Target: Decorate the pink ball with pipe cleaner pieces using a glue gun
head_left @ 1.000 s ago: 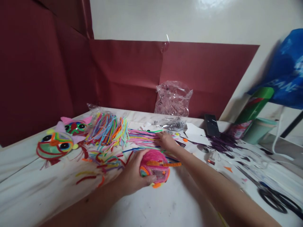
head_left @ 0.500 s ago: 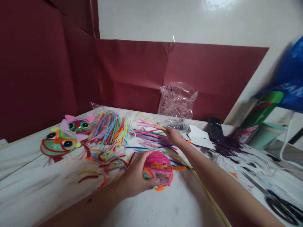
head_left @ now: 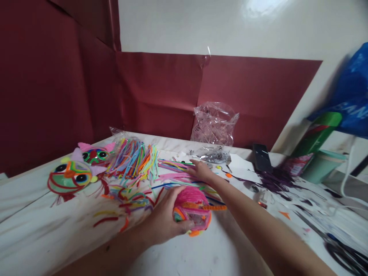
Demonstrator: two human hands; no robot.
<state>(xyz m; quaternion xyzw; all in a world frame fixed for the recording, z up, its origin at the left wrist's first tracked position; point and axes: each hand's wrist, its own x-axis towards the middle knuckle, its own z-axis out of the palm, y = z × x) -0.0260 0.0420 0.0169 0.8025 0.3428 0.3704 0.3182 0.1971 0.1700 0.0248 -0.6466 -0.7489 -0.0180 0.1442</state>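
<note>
My left hand [head_left: 165,218] is closed around a small round craft piece [head_left: 191,197] wrapped in pink pipe cleaner, with an orange pipe cleaner [head_left: 215,207] sticking out to the right. My palm covers its left side, and rainbow-coloured bands show near my thumb. Beyond it, my right hand [head_left: 202,171] reaches over a bundle of long loose pipe cleaners [head_left: 172,165] in pink, purple, green and blue. Its fingers are stretched out and apart, touching or just above the stems. Short cut pieces [head_left: 135,201] lie scattered to the left of the craft piece.
Two finished animal-face crafts [head_left: 71,176] sit at the left beside a plastic bag of pipe cleaners [head_left: 129,157]. To the right lie scissors [head_left: 330,239], purple strands [head_left: 277,182], a phone [head_left: 261,157] and white paper [head_left: 244,167]. A clear bag [head_left: 214,124] stands against the red-covered wall.
My right hand has let go of a long yellow pipe cleaner and moved slightly left and down onto the bundle, its fingers spreading. My left hand still holds the craft piece in place.
</note>
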